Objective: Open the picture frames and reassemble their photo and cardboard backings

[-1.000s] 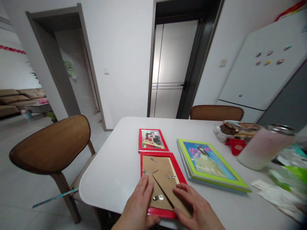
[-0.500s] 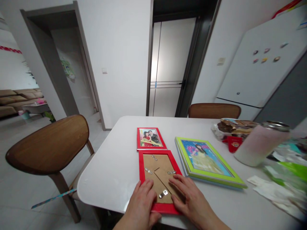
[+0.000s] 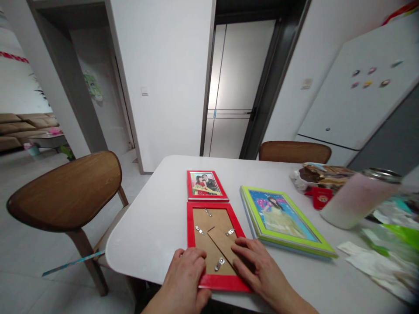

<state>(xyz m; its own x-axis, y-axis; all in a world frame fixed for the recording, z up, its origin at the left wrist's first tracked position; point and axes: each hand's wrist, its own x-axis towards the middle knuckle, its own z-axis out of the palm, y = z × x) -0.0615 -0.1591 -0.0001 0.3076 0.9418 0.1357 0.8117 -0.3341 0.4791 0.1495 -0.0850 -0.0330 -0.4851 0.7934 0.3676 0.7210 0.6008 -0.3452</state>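
So the face-down red frame (image 3: 228, 283) is on the white table (image 3: 150, 231), right at the near edge, with its brown backing board (image 3: 218, 218) and four metal clips (image 3: 219, 264) showing. Left hand (image 3: 186, 275) is on its near left corner, fingers bent over the red rim and thumb down by the near edge — can't tell if that's an actual grip or just resting. Right hand (image 3: 260, 268) is over its near right side, fingers loosely bent and apart, not clenched, tips on the board by the long slanted slit. Just beyond the face-down frame there's a smaller-looking red frame (image 3: 205, 186), picture side up, couple photo in it. Off to its right sits a green frame (image 3: 284, 218) with a yellow-dress photo, also face up. Farther right of it — a pinkish-white tumbler (image 3: 362, 198), a red packet (image 3: 321, 198) and some crumpled white tissue (image 3: 368, 261).
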